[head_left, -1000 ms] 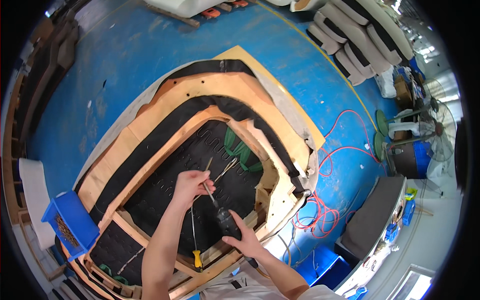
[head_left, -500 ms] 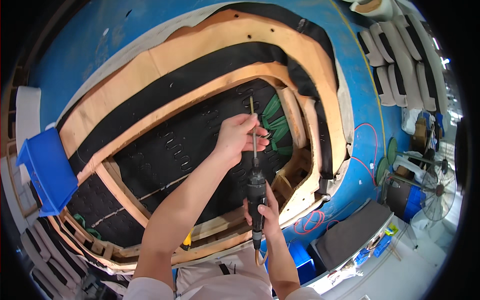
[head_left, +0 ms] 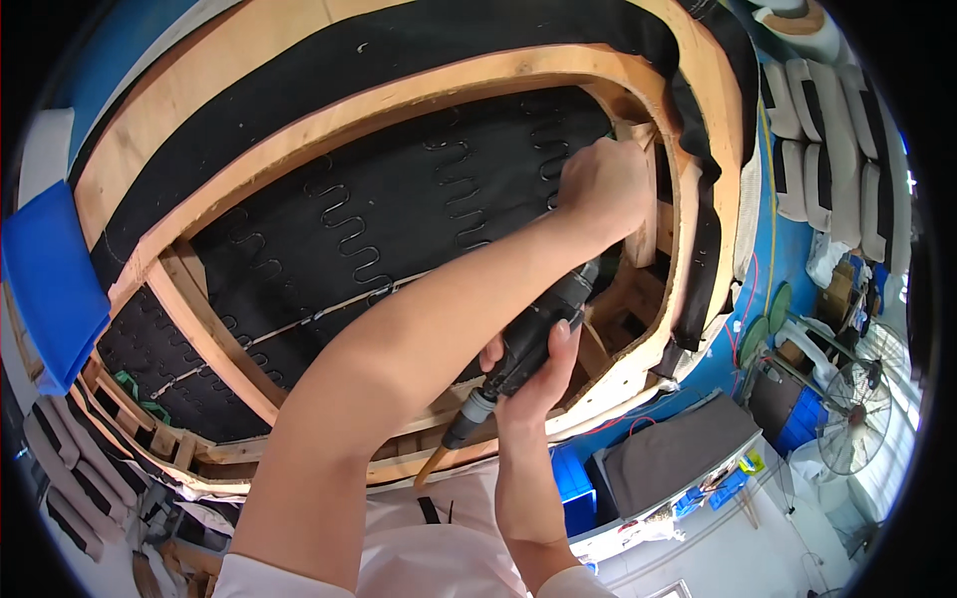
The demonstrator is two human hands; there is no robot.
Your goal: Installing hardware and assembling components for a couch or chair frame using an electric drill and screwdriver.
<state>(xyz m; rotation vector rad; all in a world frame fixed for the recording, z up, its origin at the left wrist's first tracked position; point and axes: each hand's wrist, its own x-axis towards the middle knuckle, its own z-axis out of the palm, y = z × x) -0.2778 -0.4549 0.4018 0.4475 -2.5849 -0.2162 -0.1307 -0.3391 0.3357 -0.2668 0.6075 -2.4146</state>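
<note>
My right hand (head_left: pixel 543 384) grips a black power screwdriver (head_left: pixel 533 344), held at a slant with its front end up and to the right. A tan hose trails from its rear end toward my body. My left hand (head_left: pixel 610 184) is closed near the driver's front end, against the inner right side of a wooden furniture frame (head_left: pixel 299 122). My wrist and fist hide the driver's bit and whatever the fingers hold. Black fabric (head_left: pixel 289 189) with wavy metal springs (head_left: pixel 354 239) spans the inside of the frame, under my left forearm.
A blue bin (head_left: pixel 55 284) stands at the frame's left. Black fabric strips line the frame's outer rim. On the right are stacked grey cushions (head_left: pixel 827 149), a standing fan (head_left: pixel 857 414) and a dark-topped bench (head_left: pixel 683 453). A red hose lies on the blue floor.
Both hands and the driver have shifted right, toward the frame's inner right side. The driver has tilted from upright to slanting right. My left fist now covers the green straps, and the view sits closer to the frame.
</note>
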